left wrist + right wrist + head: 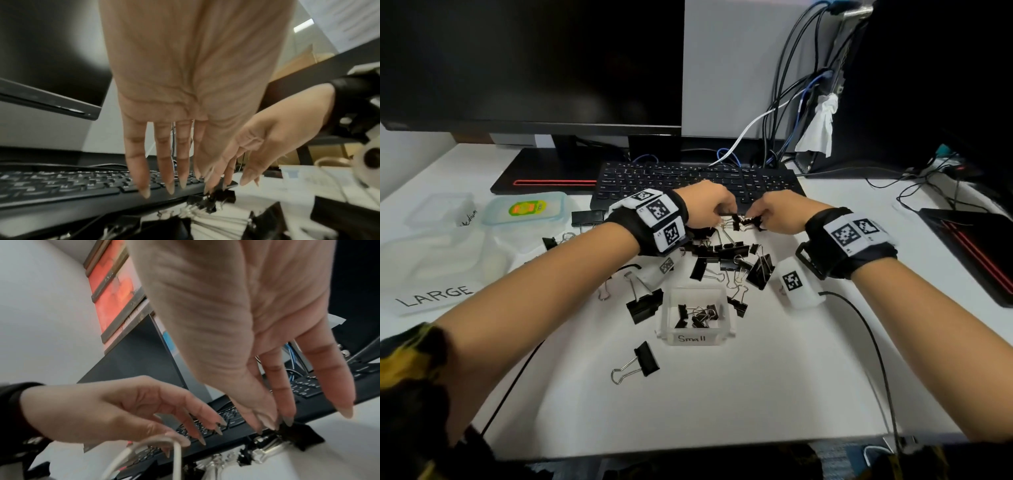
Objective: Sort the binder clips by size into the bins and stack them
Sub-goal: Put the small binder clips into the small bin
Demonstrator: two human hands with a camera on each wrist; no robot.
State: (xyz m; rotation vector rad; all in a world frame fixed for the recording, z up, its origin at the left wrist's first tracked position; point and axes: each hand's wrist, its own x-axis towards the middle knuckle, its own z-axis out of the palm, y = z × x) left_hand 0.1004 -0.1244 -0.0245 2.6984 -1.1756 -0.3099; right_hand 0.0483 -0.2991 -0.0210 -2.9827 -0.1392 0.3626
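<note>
On the white desk (774,377) both hands work the far edge of the binder clip pile (726,257), just in front of the keyboard (698,181); the right hand (777,214) seems to pinch a small clip (296,433) between thumb and fingertips, while the left hand (709,205) has fingers long and lowered beside it, its hold unclear. To do this well, lift one clip free of tangled wire handles before carrying it to the Small bin (697,318), near the body. The LARGE bin (438,267), left, waits; the wrist cable (866,329) and loose clips lie across the route
</note>
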